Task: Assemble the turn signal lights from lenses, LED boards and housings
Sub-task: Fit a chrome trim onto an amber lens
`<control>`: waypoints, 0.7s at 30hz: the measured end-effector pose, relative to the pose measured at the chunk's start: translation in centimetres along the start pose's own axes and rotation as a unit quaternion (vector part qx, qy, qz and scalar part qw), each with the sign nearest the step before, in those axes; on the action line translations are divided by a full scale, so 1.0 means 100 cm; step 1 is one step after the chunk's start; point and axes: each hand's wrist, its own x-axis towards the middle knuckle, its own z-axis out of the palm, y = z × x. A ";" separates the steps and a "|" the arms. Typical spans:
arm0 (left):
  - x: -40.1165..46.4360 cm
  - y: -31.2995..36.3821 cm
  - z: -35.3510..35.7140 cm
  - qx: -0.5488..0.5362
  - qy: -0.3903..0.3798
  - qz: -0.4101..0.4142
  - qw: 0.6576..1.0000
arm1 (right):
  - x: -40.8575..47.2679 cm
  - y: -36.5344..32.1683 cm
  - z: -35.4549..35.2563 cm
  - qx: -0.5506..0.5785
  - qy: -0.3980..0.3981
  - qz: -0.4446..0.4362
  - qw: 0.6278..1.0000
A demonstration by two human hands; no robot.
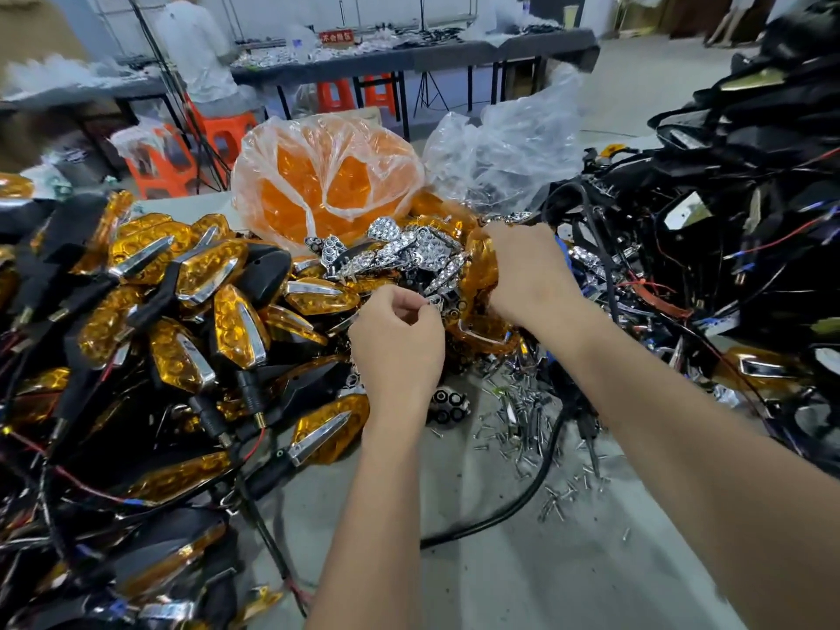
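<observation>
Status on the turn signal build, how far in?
Well underway. Done: a big pile of assembled amber lights on the left. In hand: left hand pinches a small chrome part; right hand grips an amber lens. Left: a full bag of lenses, loose chrome reflectors, wired black housings.

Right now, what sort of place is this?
Probably a small assembly workshop: heaps of finished amber turn signals, a bag of orange lenses, loose screws on the bench, and more parts-laden tables behind.

1. Bright, even indoor light; shadows on the table (522,561) are soft and faint.
2. Glare glints off the chrome reflectors (418,252) and amber lenses (236,325).
3. Wide-angle bending and blur smear the edges and background.
</observation>
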 end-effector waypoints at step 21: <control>0.008 0.009 -0.007 -0.400 -0.139 -0.165 0.891 | -0.053 0.002 -0.036 0.424 -0.007 -0.050 0.904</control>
